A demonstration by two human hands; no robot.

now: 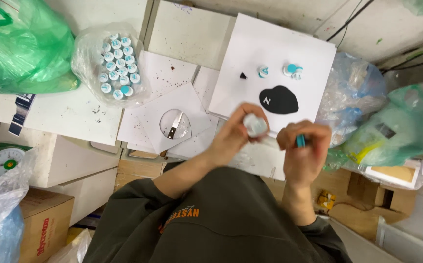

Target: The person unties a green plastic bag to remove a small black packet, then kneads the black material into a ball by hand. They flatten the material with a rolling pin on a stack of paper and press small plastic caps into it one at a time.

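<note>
Bottle [256,125]: small, white, blurred, gripped in the fingers with its round end facing up, above the white sheet's near edge.
Cap [300,141]: small, teal-blue, pinched between fingertips, just beside the bottle.

My left grip [238,132] has a white, blurred little bottle [255,125] in it; my right grip [303,146] shows a bit of teal cap [300,141]. My sleeves are dark olive, with orange lettering on the chest. The paper sheet [275,53] is plain white and carries a black pile [279,100] of powder and two white-and-teal caps [263,72]. The bagged bottles [116,65] are white with teal tops. The bag on the far side [24,48] is bright green. The boxes [46,224] are brown cardboard.
</note>
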